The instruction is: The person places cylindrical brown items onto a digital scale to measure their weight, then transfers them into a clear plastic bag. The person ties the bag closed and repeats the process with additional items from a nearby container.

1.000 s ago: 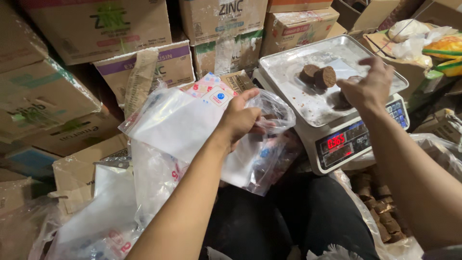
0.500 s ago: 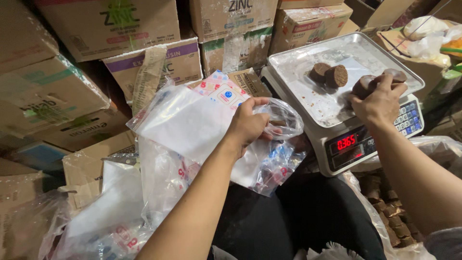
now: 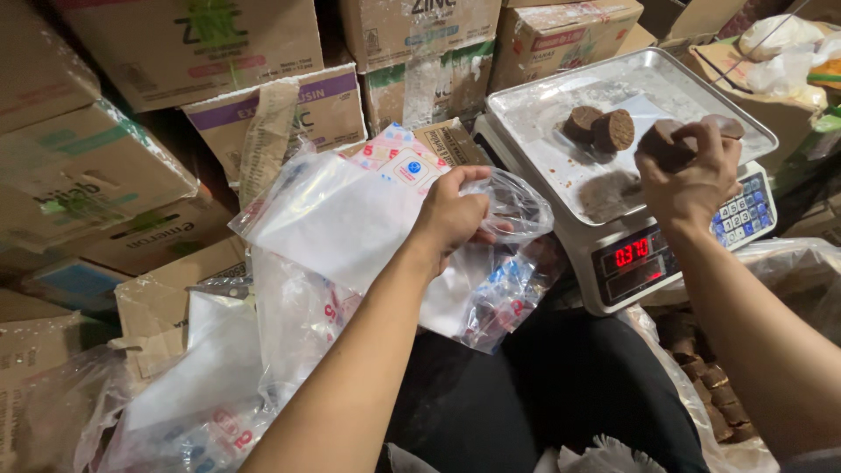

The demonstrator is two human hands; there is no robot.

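Head view: bag (image 3: 517,206) mouth opens rightward.

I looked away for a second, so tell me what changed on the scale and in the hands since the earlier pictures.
The right hand, which lay flat on the scale tray a second ago, has closed on brown discs and lifted them toward the tray's front edge. Unchanged: the left hand grips the clear plastic bag, and two brown discs rest mid-tray.

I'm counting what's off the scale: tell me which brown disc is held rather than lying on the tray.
The disc in the right hand, lifted over the tray's near right side. The other two discs lie side by side mid-tray, untouched.
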